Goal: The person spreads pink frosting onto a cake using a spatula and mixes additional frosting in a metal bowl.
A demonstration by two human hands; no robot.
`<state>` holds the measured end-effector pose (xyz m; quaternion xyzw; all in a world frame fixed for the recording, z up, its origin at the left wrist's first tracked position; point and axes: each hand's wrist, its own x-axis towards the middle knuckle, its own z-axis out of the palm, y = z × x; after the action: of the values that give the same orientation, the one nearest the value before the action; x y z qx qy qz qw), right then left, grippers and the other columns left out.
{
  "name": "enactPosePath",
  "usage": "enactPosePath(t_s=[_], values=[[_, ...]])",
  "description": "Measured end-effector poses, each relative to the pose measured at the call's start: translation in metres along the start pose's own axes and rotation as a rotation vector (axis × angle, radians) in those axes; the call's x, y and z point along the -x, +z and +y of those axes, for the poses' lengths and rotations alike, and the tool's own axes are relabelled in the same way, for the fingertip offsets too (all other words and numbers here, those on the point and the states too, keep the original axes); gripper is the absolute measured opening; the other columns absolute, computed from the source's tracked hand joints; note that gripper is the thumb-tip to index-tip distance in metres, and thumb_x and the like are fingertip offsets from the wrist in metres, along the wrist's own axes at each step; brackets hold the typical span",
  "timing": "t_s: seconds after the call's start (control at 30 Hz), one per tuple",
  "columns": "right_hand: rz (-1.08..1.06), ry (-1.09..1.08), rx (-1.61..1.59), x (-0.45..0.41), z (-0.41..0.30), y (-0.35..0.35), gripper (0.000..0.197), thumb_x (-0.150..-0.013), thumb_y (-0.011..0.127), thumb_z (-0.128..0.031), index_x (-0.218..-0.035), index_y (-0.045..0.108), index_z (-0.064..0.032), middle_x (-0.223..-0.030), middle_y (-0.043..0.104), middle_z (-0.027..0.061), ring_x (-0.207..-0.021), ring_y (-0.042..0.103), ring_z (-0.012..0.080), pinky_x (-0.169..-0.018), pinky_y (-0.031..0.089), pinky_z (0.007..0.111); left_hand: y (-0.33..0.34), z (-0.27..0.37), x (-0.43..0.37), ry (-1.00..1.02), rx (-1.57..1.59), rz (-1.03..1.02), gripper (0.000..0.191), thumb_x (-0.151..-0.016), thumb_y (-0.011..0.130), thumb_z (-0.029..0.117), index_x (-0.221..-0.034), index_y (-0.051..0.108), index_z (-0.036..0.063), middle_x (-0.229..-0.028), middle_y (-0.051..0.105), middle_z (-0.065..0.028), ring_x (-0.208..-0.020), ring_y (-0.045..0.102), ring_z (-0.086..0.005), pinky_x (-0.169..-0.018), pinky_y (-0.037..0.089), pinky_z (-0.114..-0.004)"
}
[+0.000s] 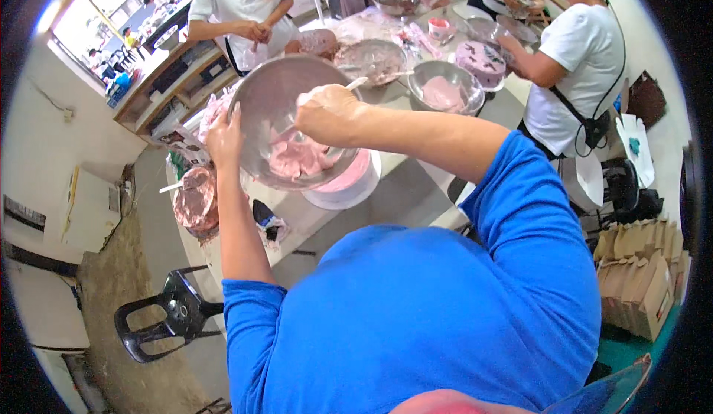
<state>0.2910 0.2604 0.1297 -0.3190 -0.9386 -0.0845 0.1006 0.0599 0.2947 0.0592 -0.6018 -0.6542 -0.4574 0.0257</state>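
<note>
My left hand (225,135) grips the left rim of a large metal mixing bowl (262,91), which is tilted so its inside faces me. Pink frosting (301,156) lies in the lower part of the bowl. Inside the bowl's opening, my right hand (328,114) is closed around a utensil with a pale handle (357,82); its working end is partly hidden. Just under the bowl, a round pink-topped cake (351,177) with pale sides is partly covered from view. A brown frosted cake (196,205) with a white-handled utensil on it is left of my left forearm.
A smaller metal bowl of pink frosting (443,94), a wide metal bowl (372,60) and a decorated cake (480,64) stand across the table. Several people in white shirts work around it. A black plastic chair (181,308) is at the lower left.
</note>
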Motion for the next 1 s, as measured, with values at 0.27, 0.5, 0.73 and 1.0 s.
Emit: enactPosePath(t_s=[0.27,0.5,0.73,1.0], values=[[0.071,0.062,0.069,0.077,0.101,0.019,0.01,-0.067,0.051,-0.011,-0.068,0.06,-0.0058,-0.072,0.057,0.0121,-0.067,0.059,0.0267,-0.058,0.048,0.035,0.058,0.064,-0.018,-0.113,-0.109,-0.082,0.042,-0.077,0.048,0.043,-0.097,0.06,0.008,-0.081,0.06,-0.0159,-0.079,0.056,-0.0282,-0.072,0.041,-0.034],[-0.038,0.238,0.02,0.13,0.165,0.05,0.01,-0.066,0.051,-0.01,-0.067,0.06,-0.0053,-0.073,0.054,0.0121,-0.064,0.058,0.0268,-0.054,0.048,0.037,0.163,0.083,-0.014,-0.028,-0.089,-0.362,0.043,-0.076,0.051,0.042,-0.087,0.06,0.0017,-0.081,0.059,-0.0194,-0.077,0.057,-0.0331,-0.07,0.043,-0.038],[-0.128,0.302,-0.107,0.184,0.185,0.094,0.015,-0.067,0.053,-0.014,-0.068,0.063,-0.0021,-0.076,0.056,0.0167,-0.065,0.06,0.0275,-0.054,0.049,0.036,0.258,0.097,0.002,-0.062,-0.129,-0.667,0.042,-0.077,0.048,0.041,-0.095,0.058,0.0052,-0.091,0.056,-0.0219,-0.089,0.053,-0.0338,-0.076,0.041,-0.04],[-0.193,0.417,-0.147,0.207,0.186,0.141,0.015,-0.064,0.054,-0.013,-0.068,0.062,-0.0002,-0.078,0.055,0.0167,-0.064,0.06,0.0266,-0.051,0.049,0.035,0.286,0.096,-0.001,0.008,-0.131,-0.851,0.043,-0.076,0.051,0.041,-0.084,0.058,-0.0008,-0.073,0.057,-0.0219,-0.07,0.056,-0.0324,-0.064,0.042,-0.038]])
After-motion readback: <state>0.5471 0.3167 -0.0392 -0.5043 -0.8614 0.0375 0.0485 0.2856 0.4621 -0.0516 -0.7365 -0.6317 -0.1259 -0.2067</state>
